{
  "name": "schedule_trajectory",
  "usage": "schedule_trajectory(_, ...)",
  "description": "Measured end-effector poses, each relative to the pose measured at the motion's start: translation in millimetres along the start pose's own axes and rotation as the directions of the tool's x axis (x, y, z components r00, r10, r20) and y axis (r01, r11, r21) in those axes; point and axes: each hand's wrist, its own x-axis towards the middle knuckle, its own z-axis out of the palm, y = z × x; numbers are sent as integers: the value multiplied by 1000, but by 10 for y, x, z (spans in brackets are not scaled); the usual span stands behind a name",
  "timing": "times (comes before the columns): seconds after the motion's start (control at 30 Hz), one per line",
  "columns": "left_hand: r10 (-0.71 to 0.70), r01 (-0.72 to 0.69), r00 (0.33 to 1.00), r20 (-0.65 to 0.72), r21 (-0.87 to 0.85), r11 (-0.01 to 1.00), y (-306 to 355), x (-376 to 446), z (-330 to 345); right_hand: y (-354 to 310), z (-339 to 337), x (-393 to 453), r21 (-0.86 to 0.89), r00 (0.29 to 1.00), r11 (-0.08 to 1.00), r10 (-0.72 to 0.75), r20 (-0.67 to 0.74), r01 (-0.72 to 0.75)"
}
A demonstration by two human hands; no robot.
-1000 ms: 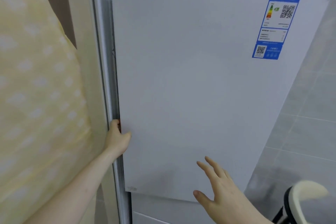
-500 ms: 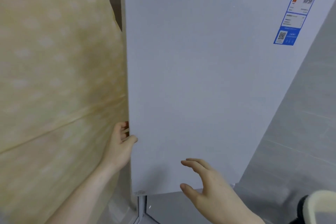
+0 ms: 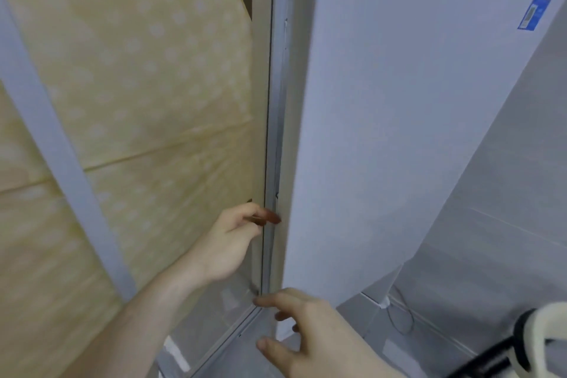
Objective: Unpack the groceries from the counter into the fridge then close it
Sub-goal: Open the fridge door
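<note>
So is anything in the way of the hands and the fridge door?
Nothing visible. The left hand has its fingertips right at the fridge door edge, by the grey frame. The right hand hovers open near the door's bottom corner, with only bare air between.

To my left hangs a pale yellow curtain (image 3: pixel 129 77) with faint white spots; grey tiled floor (image 3: pixel 460 310) stretches right, a thin wire (image 3: pixel 399 321) lying along it.

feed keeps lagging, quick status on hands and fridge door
Left hand fingers at fridge door edge. Right hand open, low. Door ajar. Nothing blocking.
</note>
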Motion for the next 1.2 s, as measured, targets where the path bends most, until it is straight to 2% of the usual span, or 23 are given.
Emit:
schedule_trajectory(0.1, 21, -26, 998, 66, 71, 997, 48, -161, -31, -93, 168, -53, -5, 998, 999, -45, 41, 46)
schedule_trajectory(0.27, 29, -29, 1000, 0, 97, 995, -16, -315, -181, -157, 335, -28, -76, 998, 995, -67, -11, 66)
schedule_trajectory(0.37, 21, -19, 1000, -13, 113, 993, -123, -391, -320, -181, 355, 8, -114, 997, 993, -20, -76, 11)
schedule_trajectory(0.47, 30, -27, 999, -22, 143, 989, -242, -475, -481, -207, 282, 16, -79, 976, 994, 57, -210, -75)
schedule_trajectory(0.57, 46, -38, 997, -56, 135, 990, -352, -557, -642, -172, 124, -3, -43, 931, 987, 131, -341, -155)
schedule_trajectory(0.73, 43, -35, 998, -52, 156, 987, -508, -688, -865, -38, -44, -147, 32, 867, 945, 312, -389, -325)
schedule_trajectory(0.87, 41, -32, 998, -50, 166, 986, -577, -762, -1033, 25, -68, -253, 47, 832, 923, 365, -418, -381)
schedule_trajectory(1.0, 63, -55, 997, -34, 189, 980, -625, -829, -1195, 103, -162, -350, 59, 772, 911, 379, -510, -409)
schedule_trajectory(1.1, 69, -61, 997, -36, 194, 979, -698, -825, -1250, 167, -210, -413, 74, 676, 911, 353, -647, -405)
schedule_trajectory(1.2, 48, -41, 998, -29, 200, 979, -736, -696, -1184, 268, -304, -431, 156, 575, 834, 488, -656, -529)
